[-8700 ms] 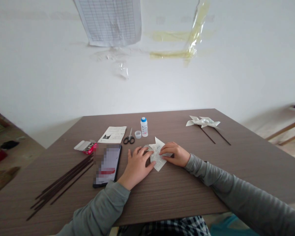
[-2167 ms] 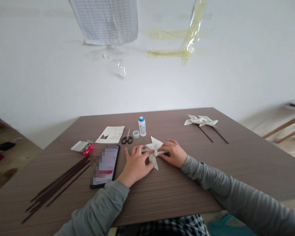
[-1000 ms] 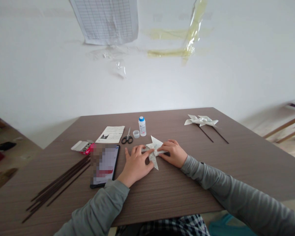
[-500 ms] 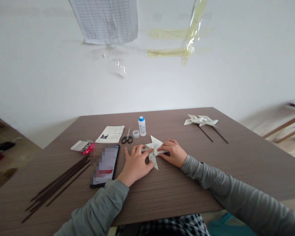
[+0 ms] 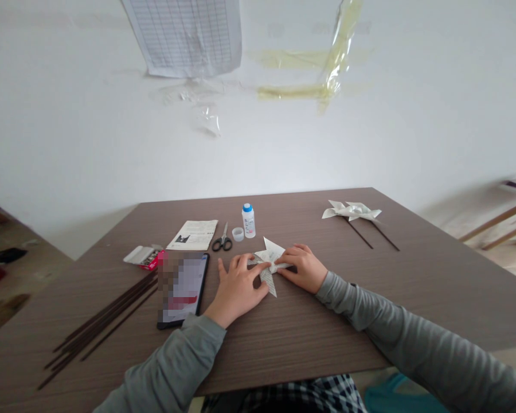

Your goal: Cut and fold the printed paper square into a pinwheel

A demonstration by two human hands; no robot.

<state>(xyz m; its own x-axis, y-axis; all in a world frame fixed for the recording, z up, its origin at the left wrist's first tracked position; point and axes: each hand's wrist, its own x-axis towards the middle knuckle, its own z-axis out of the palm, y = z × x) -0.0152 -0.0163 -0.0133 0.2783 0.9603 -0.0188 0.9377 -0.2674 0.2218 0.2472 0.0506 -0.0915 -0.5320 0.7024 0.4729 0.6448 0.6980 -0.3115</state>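
Note:
A paper pinwheel point(image 5: 273, 248) folded from printed paper lies on the table between my hands, its pointed blades spread out. My left hand point(image 5: 239, 287) rests over its left side with fingers spread, the index fingertip pressing near the centre and the thumb beside the lower blade. From the right, my right hand point(image 5: 303, 268) has its fingers closed on the right part of the pinwheel, close to the middle. My fingers cover part of the centre and the side blades.
Beyond my hands stand a blue-capped white bottle point(image 5: 249, 221) and a small clear cap point(image 5: 238, 234), near scissors point(image 5: 222, 241). Leftward lie folded printed paper point(image 5: 193, 235), a phone point(image 5: 184, 289), a small red-and-white box point(image 5: 144, 257) and several dark sticks point(image 5: 98, 321). Pinwheels on sticks point(image 5: 352, 211) lie back right.
My left index fingertip has shifted very slightly at the pinwheel's centre. Both hands and everything else stay in place.

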